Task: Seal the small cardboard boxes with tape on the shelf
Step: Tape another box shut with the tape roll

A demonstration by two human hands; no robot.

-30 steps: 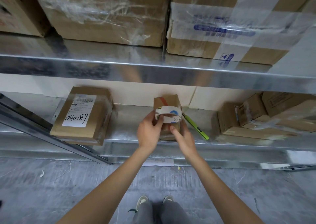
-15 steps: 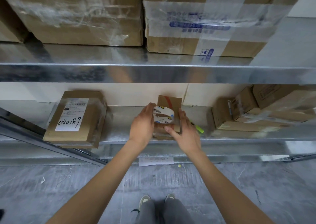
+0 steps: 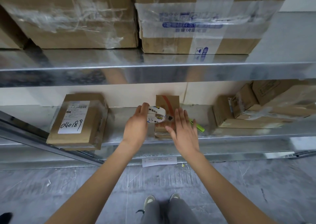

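Glossy metal shelf [image 3: 222, 143], matt cardboard box [image 3: 168, 102]

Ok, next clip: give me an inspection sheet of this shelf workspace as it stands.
Surface: shiny metal lower shelf, worn.
Job's things: small brown cardboard box, upright; white tape roll against its front.
Clutter: flat labelled cardboard parcel left; yellow-green marker; taped cardboard boxes right.
Grippers: left hand holds the roll; right hand open, fingers flat on the box.
Cables: nothing seen.
Surroundings: large taped cartons on the upper shelf; grey floor.
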